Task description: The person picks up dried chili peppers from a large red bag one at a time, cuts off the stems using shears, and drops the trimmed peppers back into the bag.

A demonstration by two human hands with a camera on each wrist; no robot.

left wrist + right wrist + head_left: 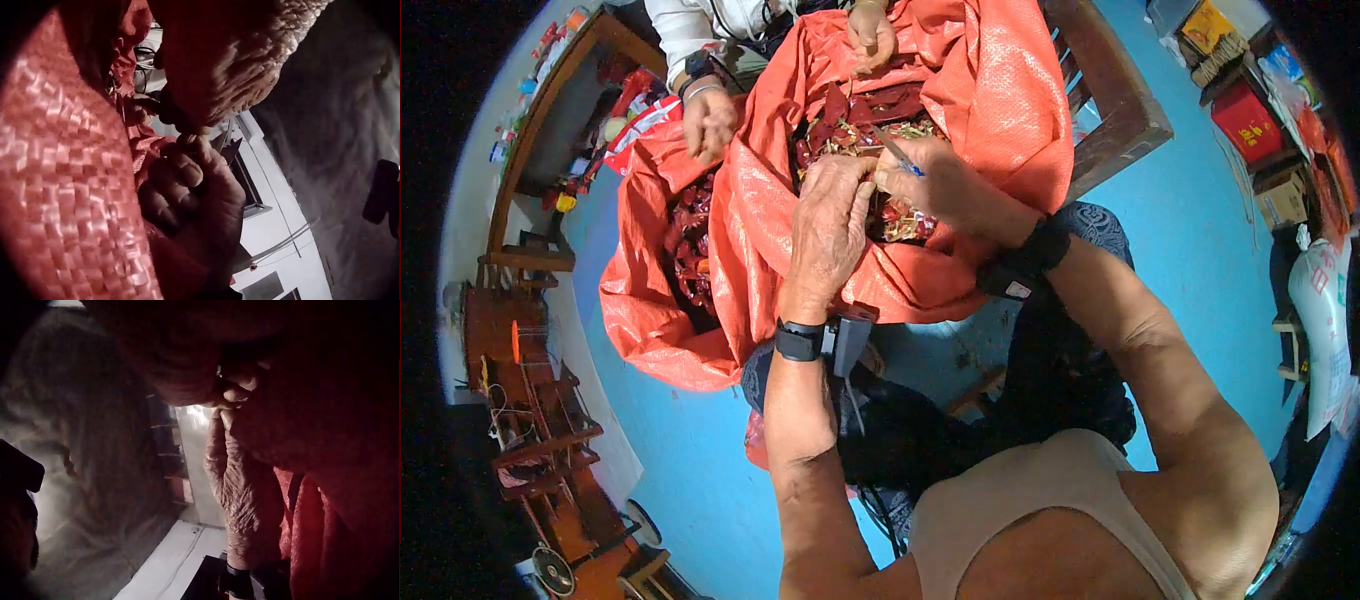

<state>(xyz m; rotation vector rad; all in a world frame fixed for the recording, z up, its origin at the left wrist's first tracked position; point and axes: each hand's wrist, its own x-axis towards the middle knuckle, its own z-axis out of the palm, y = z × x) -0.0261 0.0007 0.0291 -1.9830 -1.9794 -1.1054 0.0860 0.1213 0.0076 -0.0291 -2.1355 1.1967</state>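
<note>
My right hand [940,185] grips scissors [890,145] with grey metal blades and a blue part, over the open mouth of a large orange-red woven sack [1010,110]. In the left wrist view the right hand's fingers [181,194] are curled, with pointed blades [232,150] beside them. My left hand [830,215] meets it fingertip to fingertip, pinching a small pale stem-like bit [201,131]; fingers mostly hide it. Dried red chilies [835,120] and pale stem scraps [910,225] lie in the sack just below both hands.
Across from me another person's two hands [710,122] hover by the sacks. A second orange sack [650,330] holding dried red chilies [692,240] stands at left. A wooden chair [1125,110] is at upper right; shelves and a white bag [1318,320] line the right side.
</note>
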